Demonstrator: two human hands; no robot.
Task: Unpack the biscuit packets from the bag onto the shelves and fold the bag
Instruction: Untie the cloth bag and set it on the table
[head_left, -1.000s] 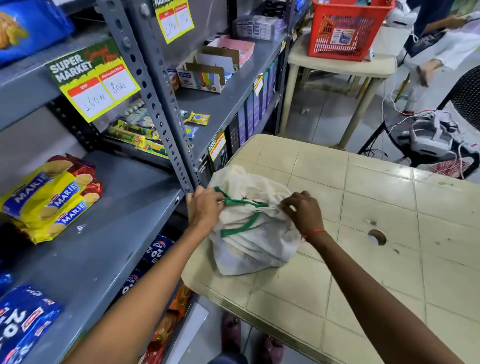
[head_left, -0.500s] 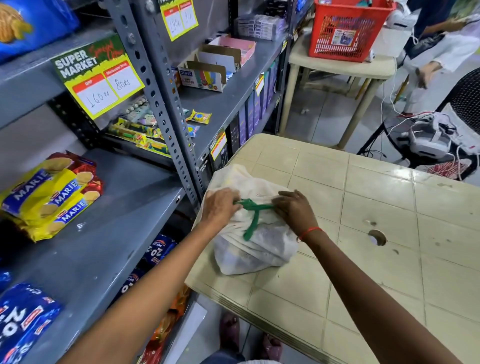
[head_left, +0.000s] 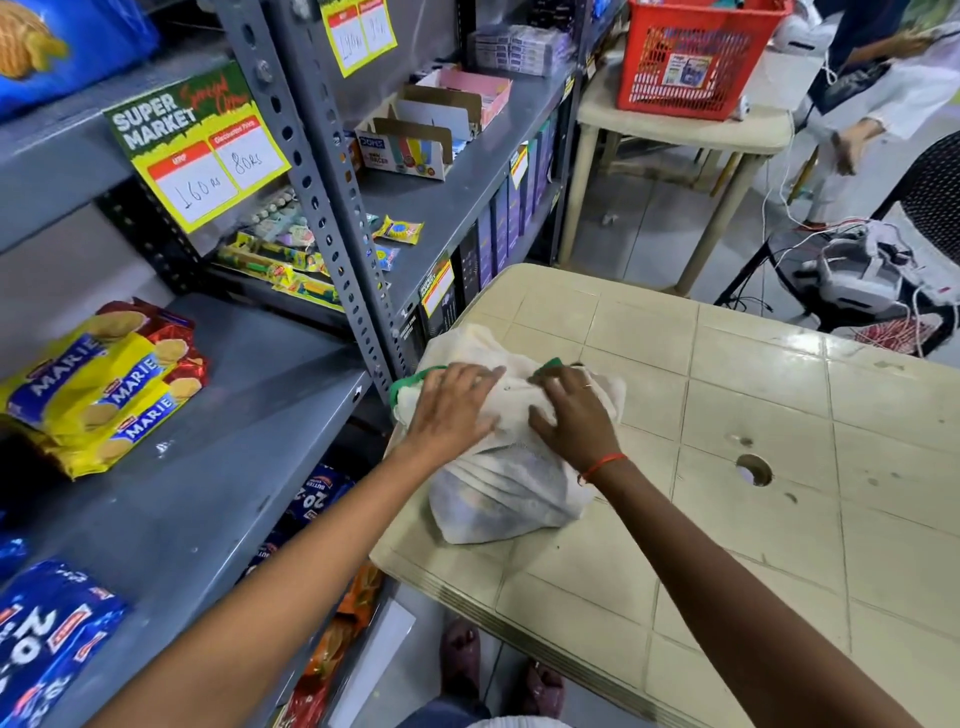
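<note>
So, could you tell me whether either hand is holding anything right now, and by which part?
Nothing is gripped: the left hand and right hand lie flat on the cloth bag, pressing its upper half.

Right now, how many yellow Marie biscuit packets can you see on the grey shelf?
3, stacked at the shelf's left edge: upper packet, middle packet, front packet. A red packet lies behind them. More may be hidden underneath.

bag (head_left: 498, 499): soft matt cloth, creased | table (head_left: 779, 415): glossy moulded plastic | shelf (head_left: 208, 467): matt painted metal; biscuit packets (head_left: 104, 384): shiny foil
</note>
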